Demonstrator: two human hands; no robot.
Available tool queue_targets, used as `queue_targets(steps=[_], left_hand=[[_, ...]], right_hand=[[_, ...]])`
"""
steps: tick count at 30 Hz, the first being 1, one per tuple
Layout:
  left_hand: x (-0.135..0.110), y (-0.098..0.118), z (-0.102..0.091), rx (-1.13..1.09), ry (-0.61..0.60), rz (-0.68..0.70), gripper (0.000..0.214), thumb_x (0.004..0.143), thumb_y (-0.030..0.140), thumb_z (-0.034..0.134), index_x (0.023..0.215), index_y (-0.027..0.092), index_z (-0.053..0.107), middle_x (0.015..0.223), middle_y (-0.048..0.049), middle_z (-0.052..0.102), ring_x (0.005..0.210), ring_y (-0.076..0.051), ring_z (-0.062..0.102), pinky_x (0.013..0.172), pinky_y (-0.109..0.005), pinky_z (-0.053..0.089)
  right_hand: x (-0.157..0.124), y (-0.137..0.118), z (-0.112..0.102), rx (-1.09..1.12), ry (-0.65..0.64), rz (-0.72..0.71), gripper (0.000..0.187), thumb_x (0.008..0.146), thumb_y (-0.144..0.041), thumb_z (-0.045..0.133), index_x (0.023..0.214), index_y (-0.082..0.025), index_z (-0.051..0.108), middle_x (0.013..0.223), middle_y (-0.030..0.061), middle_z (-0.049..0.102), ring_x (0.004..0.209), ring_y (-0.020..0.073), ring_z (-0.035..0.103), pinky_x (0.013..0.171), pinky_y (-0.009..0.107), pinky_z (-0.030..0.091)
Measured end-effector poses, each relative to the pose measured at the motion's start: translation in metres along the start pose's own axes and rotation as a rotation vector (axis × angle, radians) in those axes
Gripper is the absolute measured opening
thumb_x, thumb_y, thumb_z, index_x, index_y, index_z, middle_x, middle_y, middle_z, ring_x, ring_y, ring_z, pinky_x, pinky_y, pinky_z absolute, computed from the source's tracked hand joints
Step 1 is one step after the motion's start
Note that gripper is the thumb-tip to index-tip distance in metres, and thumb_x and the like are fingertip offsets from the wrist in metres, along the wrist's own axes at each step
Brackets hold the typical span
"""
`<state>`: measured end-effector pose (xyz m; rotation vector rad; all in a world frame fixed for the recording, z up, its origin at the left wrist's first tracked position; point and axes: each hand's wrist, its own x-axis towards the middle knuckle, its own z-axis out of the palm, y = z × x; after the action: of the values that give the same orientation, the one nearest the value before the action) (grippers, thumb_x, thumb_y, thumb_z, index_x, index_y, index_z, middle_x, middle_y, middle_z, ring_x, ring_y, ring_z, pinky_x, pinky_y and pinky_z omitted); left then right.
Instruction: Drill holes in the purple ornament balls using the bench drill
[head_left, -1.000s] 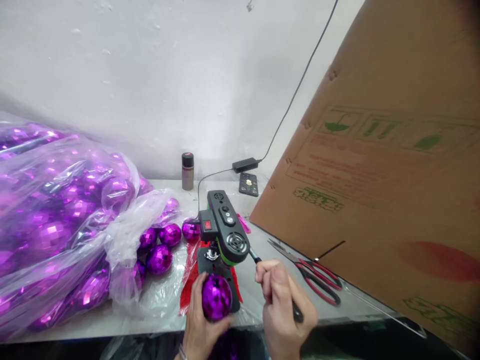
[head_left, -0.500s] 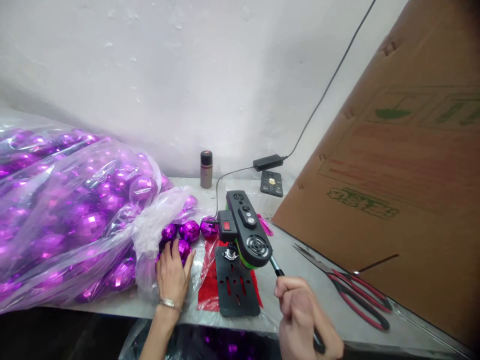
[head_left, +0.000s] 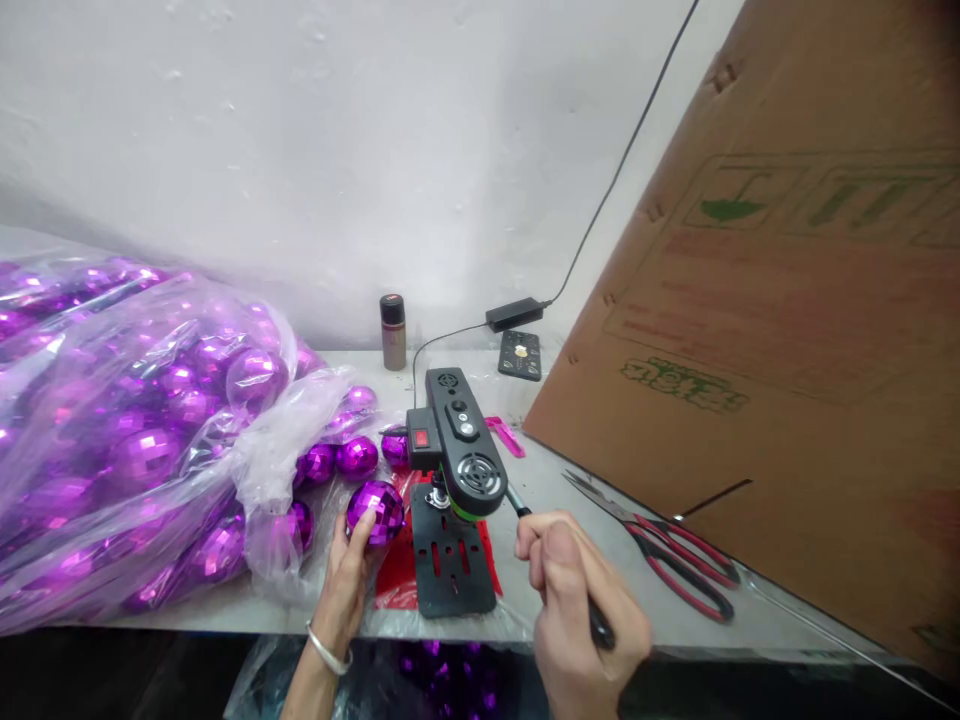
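A shiny purple faceted ball (head_left: 377, 512) is gripped by my left hand (head_left: 349, 570), thumb on its near side. The ball is just left of a small black electric device (head_left: 466, 440) with a red switch, mounted over a slotted black base plate (head_left: 454, 560). My right hand (head_left: 589, 610) is wrapped round a rod with a black handle (head_left: 601, 628), whose metal shaft runs toward the device. Red plastic sheeting (head_left: 396, 578) lies under the plate. More purple balls (head_left: 357, 458) sit at the mouth of a clear plastic bag (head_left: 187, 430) on the left.
Red-handled scissors (head_left: 675, 560) lie on the right, beside a large cardboard box (head_left: 765, 330). At the wall stand a small black-capped bottle (head_left: 393, 340), a power adapter (head_left: 516, 313) and a dark flat card (head_left: 519, 356). A pink piece (head_left: 506, 437) is behind the device. Bagged purple balls (head_left: 450, 675) show below the table edge.
My left hand has picked a purple ball from the group by the bag and brought it right, toward the device. My right hand keeps its grip on the handle. The view has shifted slightly.
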<state>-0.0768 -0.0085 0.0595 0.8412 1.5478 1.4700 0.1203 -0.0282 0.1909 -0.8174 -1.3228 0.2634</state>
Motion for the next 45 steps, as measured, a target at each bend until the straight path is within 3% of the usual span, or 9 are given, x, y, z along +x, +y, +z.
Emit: queue_targets(steps=[3,7,10,16,28,36,45], left_hand=[[-0.020,-0.004,0.008,-0.069,-0.081,-0.084,0.069,0.096,0.075,0.063,0.146,0.027,0.060,0.137,-0.0124,0.078,0.124,-0.032,0.078,0.100,-0.045,0.068],[-0.035,-0.014,0.022,0.098,-0.052,0.035,0.071,0.101,0.074,0.057,0.152,0.025,0.056,0.147,-0.0131,0.073,0.140,-0.032,0.068,0.115,-0.043,0.060],[-0.042,-0.020,0.034,0.135,-0.057,0.088,0.070,0.098,0.069,0.063,0.149,0.021,0.055,0.151,-0.0167,0.069,0.147,-0.035,0.063,0.122,-0.050,0.053],[-0.051,-0.028,0.053,0.311,-0.085,0.199,0.077,0.086,0.057,0.077,0.148,0.019,0.051,0.151,-0.0218,0.066,0.145,-0.042,0.063,0.122,-0.061,0.051],[-0.055,-0.053,0.056,0.418,-0.110,0.549,0.066,0.085,0.034,0.083,0.145,0.021,0.057,0.144,-0.0198,0.069,0.137,-0.041,0.067,0.115,-0.063,0.056],[-0.041,-0.047,0.067,0.311,-0.214,0.312,0.080,0.075,0.038,0.088,0.146,0.020,0.055,0.150,-0.0204,0.066,0.144,-0.043,0.063,0.122,-0.064,0.051],[-0.041,-0.045,0.051,0.300,-0.288,0.203,0.088,0.072,0.044,0.091,0.147,0.020,0.053,0.149,-0.0204,0.069,0.141,-0.042,0.067,0.122,-0.062,0.052]], right_hand=[[0.006,-0.006,0.000,0.002,-0.023,0.032,0.039,0.112,-0.013,0.049,0.074,-0.022,0.053,0.067,-0.0024,0.054,0.059,0.0118,0.055,0.055,0.027,0.042],[0.008,-0.009,-0.002,-0.008,-0.039,0.036,0.038,0.113,-0.013,0.048,0.076,-0.022,0.052,0.067,-0.0035,0.053,0.059,0.0105,0.054,0.056,0.025,0.042],[0.006,-0.009,-0.003,-0.014,-0.058,0.025,0.037,0.113,-0.013,0.048,0.078,-0.022,0.053,0.067,-0.0033,0.052,0.059,0.0108,0.054,0.055,0.026,0.042],[0.004,-0.006,-0.004,-0.020,-0.072,0.003,0.034,0.112,-0.011,0.048,0.080,-0.022,0.054,0.068,-0.0034,0.051,0.060,0.0106,0.052,0.055,0.025,0.042],[-0.002,-0.003,-0.008,0.017,-0.078,-0.004,0.032,0.108,-0.003,0.048,0.082,-0.021,0.054,0.072,-0.0017,0.054,0.065,0.0111,0.055,0.058,0.026,0.043],[-0.001,-0.005,-0.008,-0.007,-0.067,-0.009,0.033,0.108,-0.003,0.048,0.082,-0.021,0.054,0.073,-0.0012,0.055,0.064,0.0111,0.056,0.057,0.025,0.044],[-0.003,-0.004,-0.008,0.014,-0.053,0.002,0.033,0.109,-0.005,0.048,0.082,-0.021,0.054,0.073,-0.0019,0.054,0.065,0.0103,0.055,0.059,0.025,0.044]])
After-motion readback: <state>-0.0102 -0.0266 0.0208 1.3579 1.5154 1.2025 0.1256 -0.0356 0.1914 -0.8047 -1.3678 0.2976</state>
